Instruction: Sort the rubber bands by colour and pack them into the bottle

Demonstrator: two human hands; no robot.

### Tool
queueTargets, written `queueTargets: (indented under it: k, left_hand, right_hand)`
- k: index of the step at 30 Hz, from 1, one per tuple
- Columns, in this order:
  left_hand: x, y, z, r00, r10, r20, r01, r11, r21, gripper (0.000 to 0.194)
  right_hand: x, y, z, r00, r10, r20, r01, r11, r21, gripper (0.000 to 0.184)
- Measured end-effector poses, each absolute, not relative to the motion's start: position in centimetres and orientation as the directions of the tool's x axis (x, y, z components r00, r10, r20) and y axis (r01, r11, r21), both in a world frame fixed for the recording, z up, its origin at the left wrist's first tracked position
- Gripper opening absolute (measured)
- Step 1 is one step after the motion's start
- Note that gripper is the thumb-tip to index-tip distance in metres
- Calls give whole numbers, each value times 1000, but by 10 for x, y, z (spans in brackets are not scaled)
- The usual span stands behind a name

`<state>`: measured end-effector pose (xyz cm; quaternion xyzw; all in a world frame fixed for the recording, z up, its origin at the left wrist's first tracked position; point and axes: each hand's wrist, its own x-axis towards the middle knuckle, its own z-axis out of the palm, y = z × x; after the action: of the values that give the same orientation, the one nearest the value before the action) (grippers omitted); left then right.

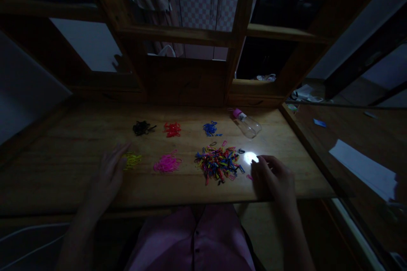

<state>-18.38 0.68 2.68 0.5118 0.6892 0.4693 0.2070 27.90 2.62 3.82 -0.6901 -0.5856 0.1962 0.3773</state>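
Note:
A mixed heap of small pin-like clips [219, 163] in red, blue, yellow, pink and black lies on the wooden table. Just right of it is my right hand [275, 173], its thumb and fingers pinched together beside a bright white spot of light [251, 158]; whatever is between the fingertips cannot be made out. My left hand [111, 167] is open, fingers stretched out, at the left edge of a yellow clip pile [132, 160]. Sorted by colour, other piles are pink [167, 163], black [143, 128], red [172, 129] and blue [210, 128].
A clear bottle with a purple cap [248, 123] lies on its side behind the heap. Wooden shelving [187, 80] with drawers rises along the table's back. Right of the table, white papers [364, 169] and a blue card [319, 123] lie on another surface. The room is dim.

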Motion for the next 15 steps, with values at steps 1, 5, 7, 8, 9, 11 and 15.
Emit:
queueTargets:
  k: [1, 5, 7, 8, 9, 11, 15]
  left_hand:
    - [-185, 9, 23, -339, 912, 231, 600, 21, 800, 38]
    - [-175, 14, 26, -201, 873, 445, 855, -65, 514, 44]
    - [-156, 13, 38, -191, 831, 523, 862, -113, 494, 41]
    - [-142, 11, 45, -192, 828, 526, 844, -134, 519, 38]
    - [-126, 9, 51, -180, 834, 522, 823, -164, 544, 36]
    - [-89, 4, 62, -74, 889, 453, 766, -240, 596, 30]
    - [-24, 0, 61, 221, 923, 315, 664, -379, 645, 26]
  right_hand:
    - [279, 27, 37, 231, 960, 160, 656, -32, -754, 31]
    - [278, 28, 34, 257, 953, 158, 647, -49, -761, 31]
    - [279, 28, 33, 272, 949, 160, 651, -59, -756, 30]
    - [279, 28, 33, 274, 948, 160, 653, -61, -755, 30]
    - [279, 28, 32, 271, 949, 160, 655, -60, -754, 30]
    - [278, 27, 33, 262, 951, 167, 658, -50, -751, 28]
    - [277, 26, 33, 237, 951, 197, 669, -13, -743, 26]
